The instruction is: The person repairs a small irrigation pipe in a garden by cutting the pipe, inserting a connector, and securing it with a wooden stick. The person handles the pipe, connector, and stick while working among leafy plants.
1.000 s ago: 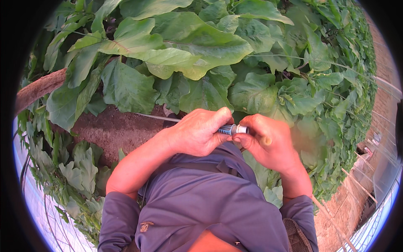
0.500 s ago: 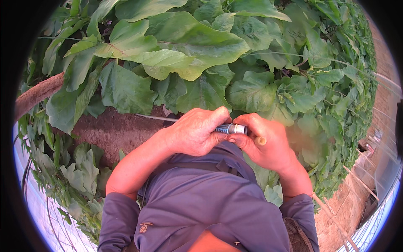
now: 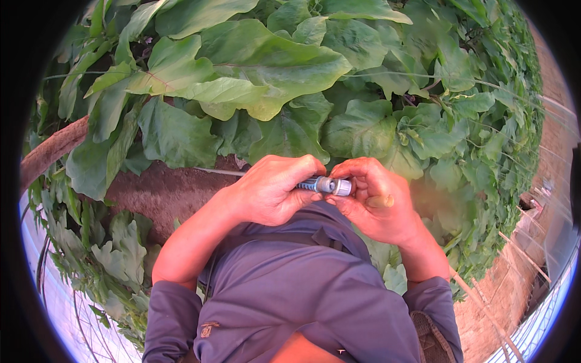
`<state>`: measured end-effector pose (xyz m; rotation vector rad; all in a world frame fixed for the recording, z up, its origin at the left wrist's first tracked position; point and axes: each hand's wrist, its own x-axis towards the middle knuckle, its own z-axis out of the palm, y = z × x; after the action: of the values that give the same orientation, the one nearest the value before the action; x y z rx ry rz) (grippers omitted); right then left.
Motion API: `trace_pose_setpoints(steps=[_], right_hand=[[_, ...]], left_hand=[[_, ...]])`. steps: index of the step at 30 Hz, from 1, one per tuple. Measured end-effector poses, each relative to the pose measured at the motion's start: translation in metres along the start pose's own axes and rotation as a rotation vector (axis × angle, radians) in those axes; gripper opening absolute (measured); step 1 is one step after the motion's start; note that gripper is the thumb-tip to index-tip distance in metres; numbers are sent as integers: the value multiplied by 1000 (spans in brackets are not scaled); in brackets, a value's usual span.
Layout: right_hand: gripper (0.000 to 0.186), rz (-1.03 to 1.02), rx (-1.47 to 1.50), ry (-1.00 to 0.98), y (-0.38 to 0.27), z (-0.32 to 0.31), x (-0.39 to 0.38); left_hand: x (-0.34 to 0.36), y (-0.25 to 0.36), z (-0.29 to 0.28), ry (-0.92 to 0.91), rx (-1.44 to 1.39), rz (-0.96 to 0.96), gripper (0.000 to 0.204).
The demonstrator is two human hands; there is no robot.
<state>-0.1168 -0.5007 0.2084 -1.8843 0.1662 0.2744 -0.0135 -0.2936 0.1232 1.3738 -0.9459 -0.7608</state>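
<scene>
My left hand (image 3: 272, 190) is closed around a small metal cylinder (image 3: 309, 184) with a blue ribbed part, just above my waist. My right hand (image 3: 378, 199) pinches the pale cap piece (image 3: 341, 187) at the cylinder's right end, where a darker neck shows. A short yellowish tube (image 3: 380, 201) is held in the same hand, its far part hidden by my fingers. A thin pale rod (image 3: 221, 172) runs from behind my left hand toward the left. My dark-clothed torso (image 3: 302, 272) is just below both hands.
Dense broad green leaves (image 3: 272, 66) fill the upper and right view. A brown branch or pole (image 3: 54, 151) crosses at left, above bare soil (image 3: 151, 193). A dirt path (image 3: 484, 314) with thin sticks (image 3: 523, 257) runs along the right, beside plastic sheeting at the rim.
The cap end has shifted slightly left, and more of a neck shows between it and the ribbed part. My right fingers have moved a little; the view has drifted slightly.
</scene>
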Motion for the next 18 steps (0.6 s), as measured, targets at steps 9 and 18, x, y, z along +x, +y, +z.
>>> trace_pose_setpoints(steps=[9,18], right_hand=[[42,105,239,-149,6,-5,-1],[35,86,231,-148,-5,7,6]], left_hand=[[-3,0,-6,5,33,23,32],[-10,12,-20,23,84,94,34]])
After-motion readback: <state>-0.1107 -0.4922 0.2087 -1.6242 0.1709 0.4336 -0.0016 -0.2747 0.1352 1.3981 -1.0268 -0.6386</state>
